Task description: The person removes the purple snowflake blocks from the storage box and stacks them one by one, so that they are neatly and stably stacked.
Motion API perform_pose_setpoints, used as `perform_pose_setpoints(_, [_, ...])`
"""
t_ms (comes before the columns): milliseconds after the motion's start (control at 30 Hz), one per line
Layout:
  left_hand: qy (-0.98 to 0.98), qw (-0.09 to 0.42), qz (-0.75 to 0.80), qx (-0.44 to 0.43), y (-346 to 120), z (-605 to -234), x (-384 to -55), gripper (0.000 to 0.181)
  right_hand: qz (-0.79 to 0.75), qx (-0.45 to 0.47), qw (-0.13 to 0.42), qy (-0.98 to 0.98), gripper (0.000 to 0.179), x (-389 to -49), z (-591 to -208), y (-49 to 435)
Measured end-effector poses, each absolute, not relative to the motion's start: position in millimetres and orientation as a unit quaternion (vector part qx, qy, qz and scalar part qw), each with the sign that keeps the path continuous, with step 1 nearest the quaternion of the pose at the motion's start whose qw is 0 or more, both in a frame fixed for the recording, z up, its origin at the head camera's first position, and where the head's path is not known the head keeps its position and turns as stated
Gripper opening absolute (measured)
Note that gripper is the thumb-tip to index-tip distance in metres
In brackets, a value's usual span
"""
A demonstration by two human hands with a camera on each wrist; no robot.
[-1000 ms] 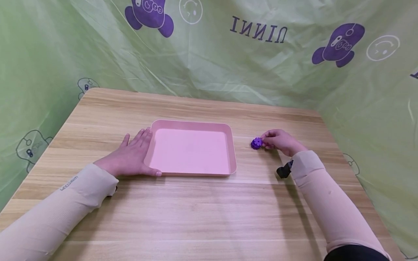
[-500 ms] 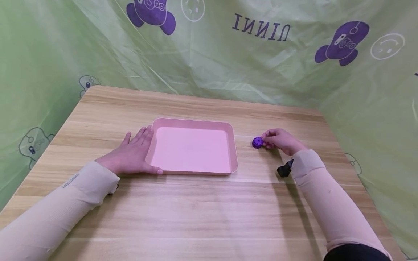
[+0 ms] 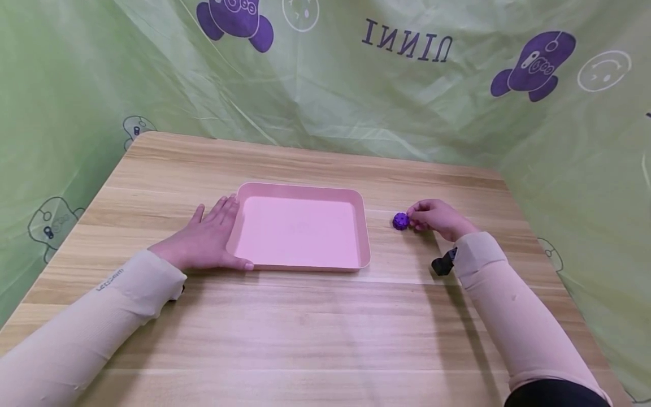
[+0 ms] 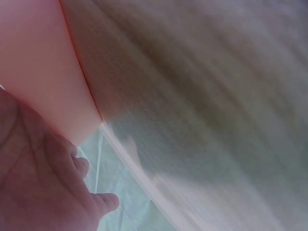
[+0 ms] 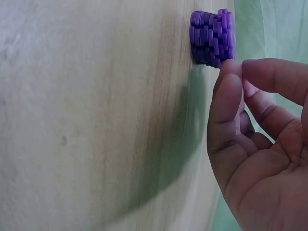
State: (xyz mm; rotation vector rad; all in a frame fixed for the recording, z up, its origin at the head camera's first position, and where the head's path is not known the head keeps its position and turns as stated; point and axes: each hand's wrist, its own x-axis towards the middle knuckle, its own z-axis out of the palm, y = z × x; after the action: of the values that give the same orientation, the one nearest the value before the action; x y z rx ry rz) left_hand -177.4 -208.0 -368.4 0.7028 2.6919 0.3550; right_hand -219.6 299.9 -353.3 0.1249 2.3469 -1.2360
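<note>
A small stack of purple notched discs (image 3: pixel 400 221) stands on the table to the right of a shallow pink tray (image 3: pixel 305 267). Beside it is my right hand (image 3: pixel 436 219), thumb and index finger pinching the edge of the top disc (image 5: pixel 231 36). In the right wrist view the layers of the stack show side-on, and the other fingers curl loosely behind the pinch. My left hand (image 3: pixel 203 240) lies spread along the tray's left side, its thumb at the near edge. The left wrist view has the palm (image 4: pixel 38 173) close to the tray's outer wall (image 4: pixel 48 62).
Both hands work over a wood-grain table (image 3: pixel 305 333). A green curtain (image 3: pixel 325 90) with purple printed figures hangs behind and at both sides. A black wrist device (image 3: pixel 443 264) sits under the right cuff.
The top purple disc now lies more evenly over the stack than a second ago, with my right fingers still at its edge. The left hand and tray keep their places.
</note>
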Motion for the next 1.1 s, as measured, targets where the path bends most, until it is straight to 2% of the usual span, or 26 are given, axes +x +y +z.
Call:
perform_pose_setpoints(267, [0.944,0.172,0.128,0.249,-208.9,-365.9,-177.7,0.147,-0.287,-0.032,0.201,0.936,0.034,-215.9,-343.5,286.1])
perform_pose_setpoints(533, [0.943,0.176,0.131,0.249,-209.8,-365.5,-177.7,0.146,-0.197,-0.115,0.192,0.955,0.044,-216.9,-344.8,267.5])
perform_pose_setpoints(1100, [0.945,0.172,0.126,0.248,-209.9,-366.4,-179.1,0.146,-0.162,-0.122,0.177,0.963,0.038,-215.3,-346.2,261.9])
